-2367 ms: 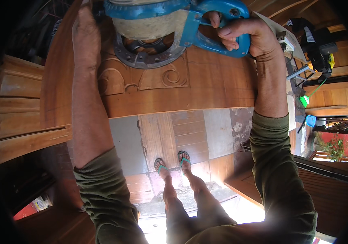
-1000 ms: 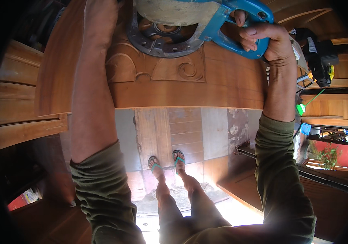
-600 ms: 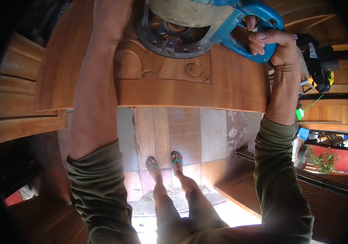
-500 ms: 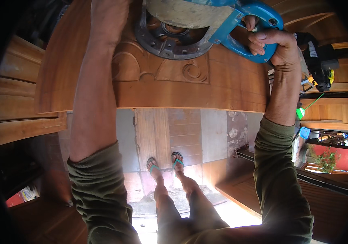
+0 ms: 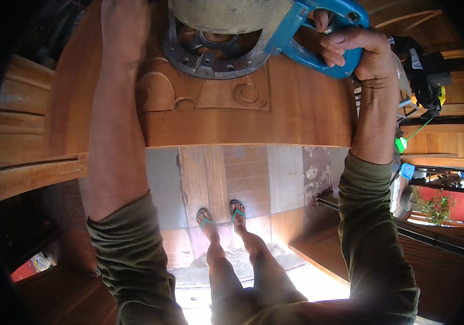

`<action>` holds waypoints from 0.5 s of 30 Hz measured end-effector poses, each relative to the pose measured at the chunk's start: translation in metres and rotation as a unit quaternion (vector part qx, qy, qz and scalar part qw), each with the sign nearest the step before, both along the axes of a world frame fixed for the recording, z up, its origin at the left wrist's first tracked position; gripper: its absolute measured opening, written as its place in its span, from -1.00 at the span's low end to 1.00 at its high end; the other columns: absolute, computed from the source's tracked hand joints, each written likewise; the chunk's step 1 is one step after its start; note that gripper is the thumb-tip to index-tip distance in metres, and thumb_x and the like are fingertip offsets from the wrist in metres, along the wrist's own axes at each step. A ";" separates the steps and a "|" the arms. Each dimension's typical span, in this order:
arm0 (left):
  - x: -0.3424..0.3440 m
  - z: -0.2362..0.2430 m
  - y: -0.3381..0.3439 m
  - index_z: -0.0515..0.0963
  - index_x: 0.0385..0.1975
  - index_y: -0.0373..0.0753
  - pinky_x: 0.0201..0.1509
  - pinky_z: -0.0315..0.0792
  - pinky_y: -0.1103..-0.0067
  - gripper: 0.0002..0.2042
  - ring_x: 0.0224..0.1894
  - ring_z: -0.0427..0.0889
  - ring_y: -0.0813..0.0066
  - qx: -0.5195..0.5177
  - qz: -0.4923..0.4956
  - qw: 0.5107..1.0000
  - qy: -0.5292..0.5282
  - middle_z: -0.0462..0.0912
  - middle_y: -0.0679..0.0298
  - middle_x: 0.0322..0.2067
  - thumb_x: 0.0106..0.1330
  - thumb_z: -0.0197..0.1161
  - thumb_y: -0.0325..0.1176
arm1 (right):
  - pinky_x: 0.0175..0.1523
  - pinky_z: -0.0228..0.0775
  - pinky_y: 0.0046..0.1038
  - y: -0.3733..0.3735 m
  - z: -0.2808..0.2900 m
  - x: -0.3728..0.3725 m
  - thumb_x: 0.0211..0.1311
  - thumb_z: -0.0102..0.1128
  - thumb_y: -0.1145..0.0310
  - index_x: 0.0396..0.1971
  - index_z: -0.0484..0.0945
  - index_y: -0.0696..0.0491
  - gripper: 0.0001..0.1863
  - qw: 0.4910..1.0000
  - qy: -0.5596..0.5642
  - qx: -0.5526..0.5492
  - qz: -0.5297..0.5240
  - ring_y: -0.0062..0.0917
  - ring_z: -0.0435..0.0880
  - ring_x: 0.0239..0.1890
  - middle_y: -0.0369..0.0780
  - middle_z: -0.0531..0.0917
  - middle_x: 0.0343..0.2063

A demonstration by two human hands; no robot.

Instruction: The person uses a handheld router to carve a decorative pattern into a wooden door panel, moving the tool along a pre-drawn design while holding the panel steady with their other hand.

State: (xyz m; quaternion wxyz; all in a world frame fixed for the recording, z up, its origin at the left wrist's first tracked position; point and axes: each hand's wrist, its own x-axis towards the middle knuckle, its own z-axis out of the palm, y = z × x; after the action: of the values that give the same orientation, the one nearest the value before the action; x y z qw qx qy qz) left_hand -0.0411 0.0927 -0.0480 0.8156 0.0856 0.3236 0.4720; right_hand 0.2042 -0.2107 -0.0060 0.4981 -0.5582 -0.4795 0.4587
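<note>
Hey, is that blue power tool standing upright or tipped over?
Upright: the power tool's body rises above its round base, which faces the carved panel.

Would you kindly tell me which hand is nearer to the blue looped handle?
Right: the right hand holds the blue looped handle, while the left hand is apart from it, left of the round base.

A blue-handled power tool, grey ring base downward, stands over a scroll-carved brown wooden panel.
</note>
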 end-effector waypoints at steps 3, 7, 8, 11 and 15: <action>0.011 0.001 -0.080 0.40 0.36 -0.36 0.37 0.34 0.41 -0.38 0.41 0.38 0.25 0.546 0.001 0.789 0.282 0.44 0.09 0.36 0.63 -0.09 0.09 | -0.47 0.24 -0.52 -0.016 0.009 0.010 0.01 0.27 0.30 -0.18 0.50 0.18 -0.62 0.999 -0.024 0.007 -0.025 -0.64 0.35 -0.65 -0.31 0.43 -0.64; 0.001 0.001 -0.064 0.32 0.44 -0.33 0.46 0.26 0.38 -0.36 0.46 0.32 0.22 0.642 -0.062 0.685 0.339 0.35 0.06 0.41 0.60 -0.11 0.07 | -0.46 0.24 -0.53 -0.013 0.007 0.011 0.03 0.26 0.35 -0.14 0.50 0.22 -0.62 1.000 0.005 0.020 0.003 -0.63 0.36 -0.65 -0.27 0.46 -0.61; 0.004 -0.002 -0.066 0.34 0.43 -0.32 0.47 0.27 0.35 -0.37 0.41 0.38 0.23 0.600 0.027 0.661 0.450 0.40 0.06 0.37 0.57 -0.11 0.05 | -0.45 0.25 -0.52 -0.006 -0.003 0.023 0.13 0.32 0.27 -0.07 0.52 0.21 -0.57 0.998 0.016 0.027 0.054 -0.63 0.38 -0.61 -0.26 0.48 -0.56; 0.014 -0.017 -0.071 0.34 0.42 -0.33 0.45 0.29 0.33 -0.41 0.38 0.42 0.22 0.543 0.036 0.761 0.353 0.43 0.05 0.33 0.59 -0.09 -0.01 | -0.50 0.25 -0.56 0.003 0.002 -0.002 -0.05 0.35 0.55 -0.33 0.59 0.27 -0.76 0.993 0.104 0.039 0.031 -0.55 0.48 -0.66 -0.17 0.58 -0.62; 0.029 0.002 -0.105 0.46 0.33 -0.33 0.41 0.37 0.26 -0.50 0.36 0.43 0.26 0.475 0.027 0.828 0.295 0.48 0.08 0.31 0.59 -0.17 -0.15 | -0.50 0.26 -0.57 -0.006 0.003 0.004 -0.10 0.40 0.61 -0.29 0.59 0.24 -0.70 0.992 0.119 0.038 0.013 -0.57 0.50 -0.65 -0.18 0.61 -0.53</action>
State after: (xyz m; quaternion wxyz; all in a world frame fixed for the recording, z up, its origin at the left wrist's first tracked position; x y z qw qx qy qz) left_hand -0.0118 -0.0128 -0.0464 0.5268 0.5891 0.2863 0.5416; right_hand 0.2081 -0.2164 -0.0028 0.5664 -0.4741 -0.4407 0.5101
